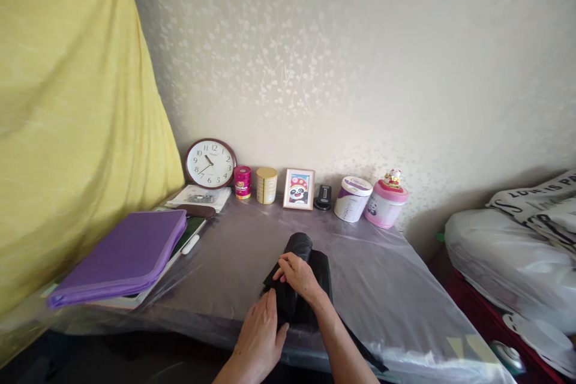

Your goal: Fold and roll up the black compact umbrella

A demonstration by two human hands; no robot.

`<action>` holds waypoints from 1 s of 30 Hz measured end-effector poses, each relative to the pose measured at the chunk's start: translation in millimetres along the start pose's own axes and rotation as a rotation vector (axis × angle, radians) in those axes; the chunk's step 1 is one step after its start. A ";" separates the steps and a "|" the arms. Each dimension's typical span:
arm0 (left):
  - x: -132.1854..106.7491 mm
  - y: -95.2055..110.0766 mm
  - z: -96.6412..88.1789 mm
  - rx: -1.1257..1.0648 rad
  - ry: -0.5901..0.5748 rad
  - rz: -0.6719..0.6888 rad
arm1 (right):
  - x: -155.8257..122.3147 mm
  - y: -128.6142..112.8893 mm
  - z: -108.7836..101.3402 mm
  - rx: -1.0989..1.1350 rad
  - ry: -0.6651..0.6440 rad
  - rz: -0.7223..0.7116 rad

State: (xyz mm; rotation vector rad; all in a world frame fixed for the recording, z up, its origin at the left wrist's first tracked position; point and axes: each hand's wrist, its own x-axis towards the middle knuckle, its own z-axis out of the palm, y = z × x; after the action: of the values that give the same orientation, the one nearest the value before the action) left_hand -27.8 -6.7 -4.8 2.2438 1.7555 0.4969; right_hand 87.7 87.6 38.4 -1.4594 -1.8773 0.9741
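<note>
On the near part of the table lies a black bundle (299,244) of thin, soft material, partly rolled, with looser folds on its right side. From it a narrow black strip trails toward the table's front right edge. My left hand (261,323) grips its near left side, fingers together and thumb along the front. Over its top sits my right hand (296,276), fingers curled in on the material. Both hands and the right forearm cover much of the bundle, and I cannot make out exactly what kind of thing it is.
The table (216,276) has a clear plastic cover. At left lies a purple folder (121,255). Along the wall stand a clock (211,163), a pink can (242,182), a yellow can (267,186), a picture frame (299,189), a white tub (353,199) and a pink tub (386,204).
</note>
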 end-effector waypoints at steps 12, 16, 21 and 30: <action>2.8 7.9 -21.0 -0.047 0.186 0.184 | 3.4 0.4 -3.1 -0.011 -0.052 0.030; 0.8 6.6 -30.9 -0.031 0.120 0.105 | 2.2 -2.5 -2.9 -0.003 -0.082 0.038; 5.2 10.6 -28.5 -0.059 0.138 0.119 | 0.8 -11.3 -5.2 -0.083 -0.062 0.007; 13.3 5.3 19.9 0.048 0.133 0.123 | -4.9 -2.9 -1.8 0.023 -0.011 -0.100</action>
State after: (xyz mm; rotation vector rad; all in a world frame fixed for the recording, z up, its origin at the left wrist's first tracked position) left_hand -12.0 5.2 -19.3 2.4136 1.7150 0.6500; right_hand 88.8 82.8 41.8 -1.3361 -1.9215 0.9545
